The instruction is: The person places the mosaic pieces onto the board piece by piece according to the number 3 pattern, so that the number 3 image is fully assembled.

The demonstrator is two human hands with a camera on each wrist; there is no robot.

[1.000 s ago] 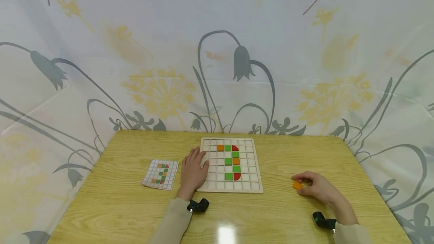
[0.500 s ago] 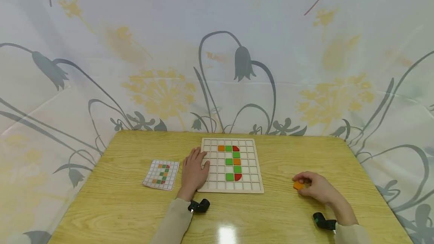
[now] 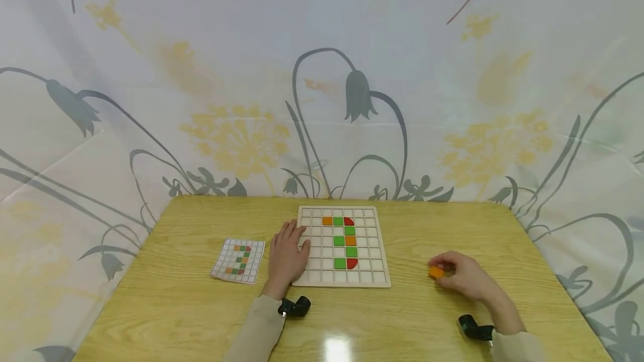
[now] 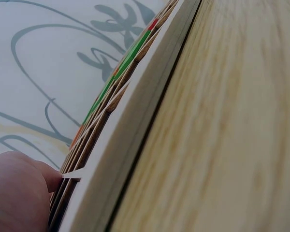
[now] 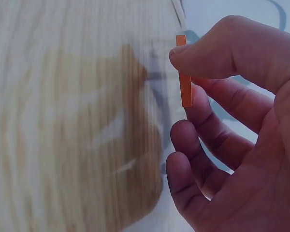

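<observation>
My right hand (image 3: 464, 276) pinches an orange square tile (image 3: 436, 272) between thumb and fingers, off to the right of the board. In the right wrist view the orange tile (image 5: 184, 72) shows edge-on under the thumb, while the other fingers curl loosely below it. A pale wooden grid board (image 3: 322, 278) lies mid-table, and my left hand (image 3: 288, 256) rests over its left edge with fingers extended. Set in its cells are several green square tiles (image 3: 340, 263), two orange square tiles (image 3: 350, 241) and two red rounded tiles (image 3: 352, 263). The left thumb (image 4: 19, 193) reaches the board's border in the left wrist view.
Left of the board lies a paper card (image 3: 228, 258) printed with a grid of coloured cells. The wooden table (image 3: 412, 317) ends at a patterned cloth (image 3: 226, 71) hung behind it. Each wrist wears a small black camera (image 3: 297, 306).
My right hand has shifted slightly left, toward the board, with the orange tile between its fingers. The left hand stays where it was on the board's edge.
</observation>
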